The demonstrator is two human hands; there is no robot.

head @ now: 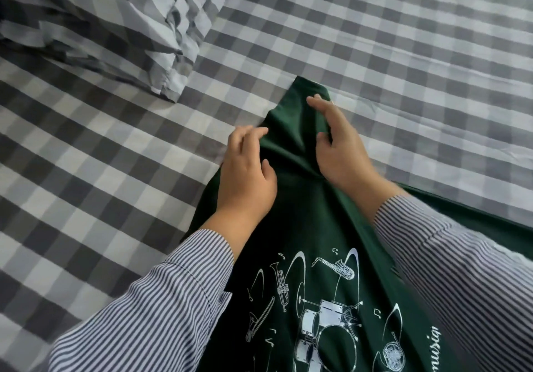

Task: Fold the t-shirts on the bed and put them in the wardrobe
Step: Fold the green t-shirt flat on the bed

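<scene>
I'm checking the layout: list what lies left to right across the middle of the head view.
Pillow → left hand → green t-shirt → right hand → bare checked sheet.

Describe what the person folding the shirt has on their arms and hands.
Both arms wear long sleeves of a shirt with fine dark and white stripes, buttoned cuffs ending near the wrist: left sleeve, right sleeve. The left hand is bare. The right hand shows what may be a thin ring.
</scene>
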